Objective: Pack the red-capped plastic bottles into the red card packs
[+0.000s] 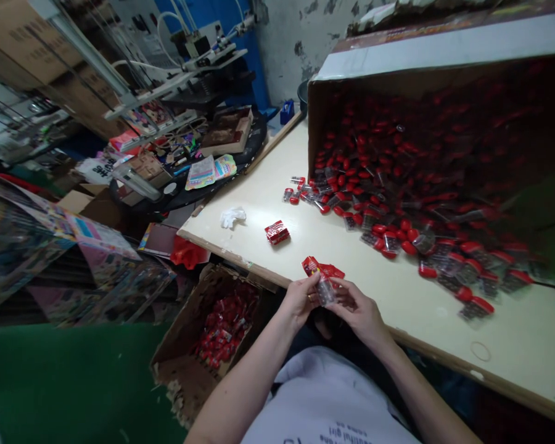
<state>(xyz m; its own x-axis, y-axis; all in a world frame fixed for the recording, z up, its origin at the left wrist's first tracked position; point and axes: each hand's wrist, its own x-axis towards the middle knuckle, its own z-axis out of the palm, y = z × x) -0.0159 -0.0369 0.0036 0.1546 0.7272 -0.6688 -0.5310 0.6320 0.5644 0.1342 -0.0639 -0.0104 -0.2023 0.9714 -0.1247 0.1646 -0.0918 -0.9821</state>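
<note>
Vial [325,292]: one, between the hands, red wrapper [321,267] just above
Left hand [300,301]: against right, clamped on vial
Right hand [358,306]: against left, clamped on vial
Bench [448,327]: one red packet [277,232], countless loose vials [389,244]

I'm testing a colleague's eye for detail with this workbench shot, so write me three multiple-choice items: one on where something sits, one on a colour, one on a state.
1. Where does the smaller cardboard box sit against the table and the left hand holding a small clear container?
A. On the table, right of the hand
B. Off the table, left of the hand
C. Off the table, right of the hand

2. What colour are the rounded tops of the spilled containers?
A. Blue
B. White
C. Red

3. What state is the large cardboard carton in?
A. Tipped on its side, open end facing the table top
B. Upright with its flaps shut
C. Flattened under the table

1: B, the box lies past the table's edge beside that hand.
2: C, red tops show all across the spill.
3: A, the containers pour out of its open end.
</note>
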